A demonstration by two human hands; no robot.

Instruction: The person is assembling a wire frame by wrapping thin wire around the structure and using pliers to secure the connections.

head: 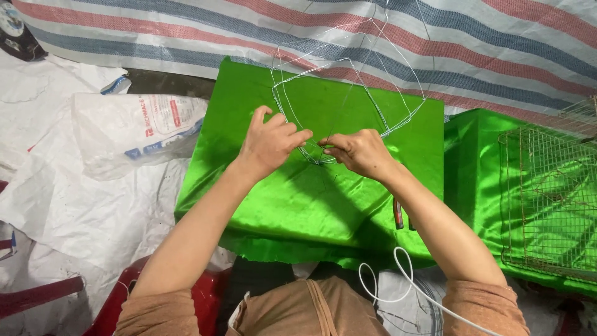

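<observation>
A thin wire frame [348, 81], shaped like a rounded cage of several bent ribs, stands over a sheet of shiny green cloth [292, 199]. My left hand [268, 142] and my right hand [359, 151] meet at the frame's near tip, where the ribs join. Both pinch the wire there, fingertips almost touching each other. The joint itself is mostly hidden by my fingers.
A second green cloth [472, 168] lies to the right under a wire mesh rack [547, 199]. Pliers with red handles [398, 213] lie by my right forearm. A white plastic sack [134, 130] lies left, a striped tarp [485, 43] behind, a white cord [398, 280] and a red stool [124, 292] near me.
</observation>
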